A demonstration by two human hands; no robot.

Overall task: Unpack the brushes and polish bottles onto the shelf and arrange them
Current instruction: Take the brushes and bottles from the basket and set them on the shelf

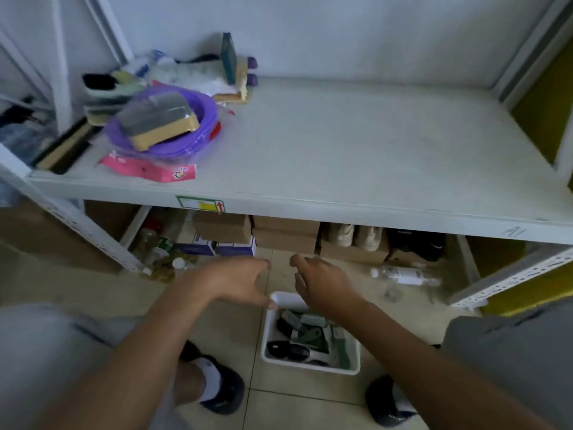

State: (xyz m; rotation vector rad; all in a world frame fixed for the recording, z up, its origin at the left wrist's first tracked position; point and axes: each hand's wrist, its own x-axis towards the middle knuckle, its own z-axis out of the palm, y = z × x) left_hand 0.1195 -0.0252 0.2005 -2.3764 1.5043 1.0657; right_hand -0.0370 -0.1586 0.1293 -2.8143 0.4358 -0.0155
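A white bin (310, 366) stands on the floor between my feet, holding dark brushes and green-labelled packs (310, 336). My left hand (238, 283) hovers at the bin's far left corner, fingers apart and holding nothing. My right hand (322, 282) reaches over the bin's far rim, fingers loosely spread, also holding nothing. The white shelf (356, 144) is above. On its left part lie a wrapped tan brush with dark bristles (159, 121) on a purple ring (201, 141), and more brushes (62, 147) at the far left.
A pink package (148, 169) lies at the shelf's front left, and sponges and a dark box (229, 57) stand at the back. Under the shelf are cardboard boxes (285, 235), shoes (356, 235), bottles (161, 246) and a fallen white bottle (406, 274). Shelf uprights (93, 234) flank both sides.
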